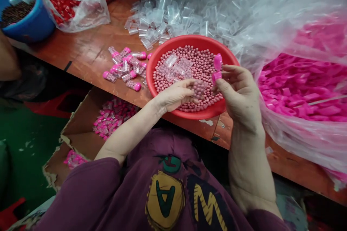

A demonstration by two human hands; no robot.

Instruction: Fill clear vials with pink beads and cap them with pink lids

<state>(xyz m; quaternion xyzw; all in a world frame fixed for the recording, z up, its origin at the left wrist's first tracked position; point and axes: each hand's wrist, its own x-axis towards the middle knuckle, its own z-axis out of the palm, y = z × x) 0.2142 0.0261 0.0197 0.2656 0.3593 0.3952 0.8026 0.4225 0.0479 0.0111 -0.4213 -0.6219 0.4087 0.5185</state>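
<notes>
Purple shirt with printed letters fills the foreground. From the left, a blue tub of dark pieces stands on a reddish-brown table, beside a clear bag of red pieces. Below the table edge, a cardboard box contains pink-capped tubes; a similar pile lies on the table. Next comes a red basin of pink beads. Over its right half, the left hand grips a clear tube, while the right hand pinches a pink cap just beside it. Behind lie heaped clear tubes; far right, a plastic bag overflows with pink caps.
</notes>
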